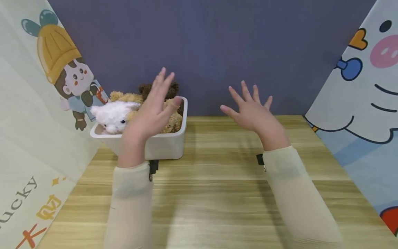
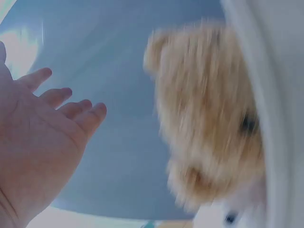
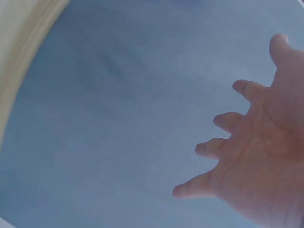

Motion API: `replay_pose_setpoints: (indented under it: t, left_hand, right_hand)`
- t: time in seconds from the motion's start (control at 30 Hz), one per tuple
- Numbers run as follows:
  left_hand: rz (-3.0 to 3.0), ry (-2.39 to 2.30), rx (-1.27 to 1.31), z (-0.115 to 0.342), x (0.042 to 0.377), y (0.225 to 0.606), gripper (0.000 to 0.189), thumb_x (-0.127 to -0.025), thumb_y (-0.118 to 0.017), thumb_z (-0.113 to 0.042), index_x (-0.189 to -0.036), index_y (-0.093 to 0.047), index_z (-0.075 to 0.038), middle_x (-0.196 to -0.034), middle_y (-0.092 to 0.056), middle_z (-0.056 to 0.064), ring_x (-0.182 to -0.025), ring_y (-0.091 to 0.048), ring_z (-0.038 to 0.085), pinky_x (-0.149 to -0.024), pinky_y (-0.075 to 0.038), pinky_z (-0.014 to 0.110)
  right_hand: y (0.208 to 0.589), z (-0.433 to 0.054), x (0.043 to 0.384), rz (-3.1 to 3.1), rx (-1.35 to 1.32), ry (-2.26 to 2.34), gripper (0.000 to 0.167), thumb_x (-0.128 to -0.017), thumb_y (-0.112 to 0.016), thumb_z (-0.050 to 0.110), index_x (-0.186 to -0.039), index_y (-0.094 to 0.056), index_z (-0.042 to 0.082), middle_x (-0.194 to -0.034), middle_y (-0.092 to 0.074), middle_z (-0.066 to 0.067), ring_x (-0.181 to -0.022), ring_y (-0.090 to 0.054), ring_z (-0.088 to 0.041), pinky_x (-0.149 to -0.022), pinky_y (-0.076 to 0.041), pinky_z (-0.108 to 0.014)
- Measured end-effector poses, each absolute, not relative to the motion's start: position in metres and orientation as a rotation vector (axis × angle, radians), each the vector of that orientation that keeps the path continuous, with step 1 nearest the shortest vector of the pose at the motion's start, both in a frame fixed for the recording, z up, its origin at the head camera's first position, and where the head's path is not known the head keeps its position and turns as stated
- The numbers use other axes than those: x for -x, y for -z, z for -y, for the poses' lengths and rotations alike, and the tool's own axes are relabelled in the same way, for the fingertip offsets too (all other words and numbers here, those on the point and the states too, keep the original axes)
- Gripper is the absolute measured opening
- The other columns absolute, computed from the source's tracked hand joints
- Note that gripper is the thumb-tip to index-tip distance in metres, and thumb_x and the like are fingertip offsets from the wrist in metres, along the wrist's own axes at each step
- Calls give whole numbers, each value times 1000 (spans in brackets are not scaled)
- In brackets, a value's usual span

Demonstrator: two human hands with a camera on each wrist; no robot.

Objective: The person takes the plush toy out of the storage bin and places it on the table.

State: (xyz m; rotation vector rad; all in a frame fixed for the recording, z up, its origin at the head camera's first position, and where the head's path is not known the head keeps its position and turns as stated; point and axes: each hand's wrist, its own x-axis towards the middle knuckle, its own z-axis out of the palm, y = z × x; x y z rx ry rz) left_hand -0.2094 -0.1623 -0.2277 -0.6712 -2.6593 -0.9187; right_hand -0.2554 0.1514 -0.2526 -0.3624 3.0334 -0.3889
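Observation:
My left hand [image 1: 149,117] is held in the air in front of and above a white bin [image 1: 166,147], its fingers straight and nothing in them. Plush toys fill the bin: a white one [image 1: 112,116], a dark brown one [image 1: 174,90] at the back and light brown ones, partly hidden behind the hand. In the left wrist view a light brown teddy bear [image 2: 206,104] shows blurred past the bin's rim, apart from the palm. To the right, my right hand [image 1: 253,114] hovers over the table with fingers spread, holding nothing.
The wood-grain table [image 1: 217,193] ends at a dark blue-grey back panel [image 1: 217,52]. A pale side panel with a cartoon child [image 1: 76,79] stands at the left, close to the bin. Another printed panel [image 1: 367,110] rises at the right.

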Motion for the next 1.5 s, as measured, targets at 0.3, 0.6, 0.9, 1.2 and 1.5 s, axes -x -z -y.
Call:
replay_pose_setpoints:
  t: [0.3,0.6,0.9,1.2,1.5]
  left_hand:
    - [2802,779,451,242,199,203,81,-108,-40,-66,-172,2,-37,-176,25,-14,-165,23,23,-132,-2,77]
    - [2936,692,192,335,195,209,91,-109,-47,-57,-172,9,-24,-174,34,7,-161,24,48,-123,-3,87]
    - [3147,761,58,393,193,246,117,-104,-58,-59,-164,31,-11,-172,14,39,-152,-16,67,-116,-28,86]
    - [3150,1012,-24,418,196,296,114,-106,-57,-58,-164,31,-15,-174,22,28,-154,-9,69,-118,-24,86]
    - [2973,1292,-14,414,204,329,105,-108,-60,-48,-169,22,-21,-177,18,21,-159,-3,62,-124,-22,82]
  right_hand:
    - [221,-101,264,-3017,531,221,84,-98,-22,87,-163,18,52,-171,38,7,-161,32,-36,-119,22,-86]
    - [201,-47,271,-2893,800,268,80,-100,-25,84,-163,16,55,-172,36,9,-164,27,-32,-127,14,-81]
    - [206,-6,276,-2727,952,445,85,-97,-37,83,-160,16,63,-174,34,7,-168,12,-30,-137,-11,-69]
    - [212,27,274,-2611,1073,497,92,-97,-52,75,-166,6,56,-178,9,-4,-155,-40,-26,-121,-48,-50]
    - [234,45,270,-2677,1152,409,91,-98,-58,69,-169,-5,51,-179,0,-6,-159,-29,-35,-123,-45,-53]
